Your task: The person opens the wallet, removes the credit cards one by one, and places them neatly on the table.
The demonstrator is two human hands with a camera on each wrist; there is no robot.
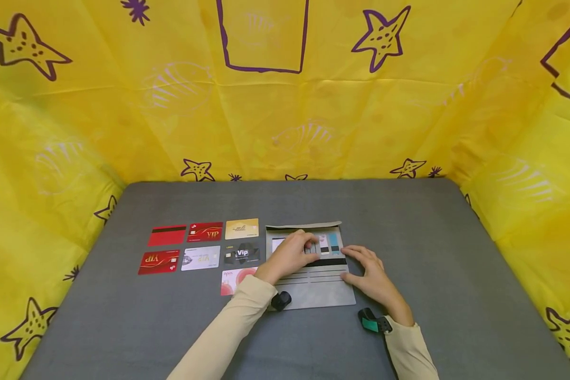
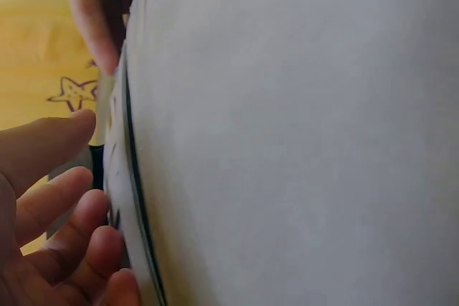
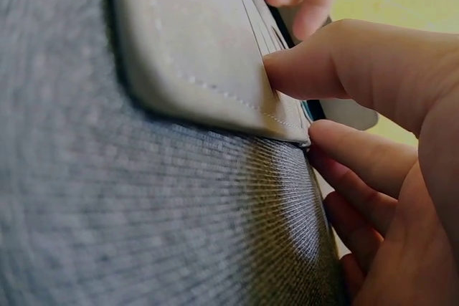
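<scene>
A grey wallet [image 1: 330,298] lies unfolded on the table, with rows of card slots and a dark band across its middle. Several cards, one of them blue and white [image 1: 333,244], show in its upper half. My left hand [image 1: 292,255] is over that upper half, its fingers loosely bent; in the left wrist view nothing shows between its thumb and fingers. At the wallet's right edge is my right hand [image 1: 371,274]. Its thumb [image 3: 308,73] rests on the slotted face, and its index fingertip touches the edge. Part of the wallet is hidden under the left hand.
Left of the wallet, several loose cards lie in rows, among them a plain red card [image 1: 166,237], a gold card [image 1: 241,230], a black Vip card [image 1: 241,256] and a pink card [image 1: 235,279]. Yellow patterned cloth [image 1: 285,121] surrounds the grey table [image 1: 100,327].
</scene>
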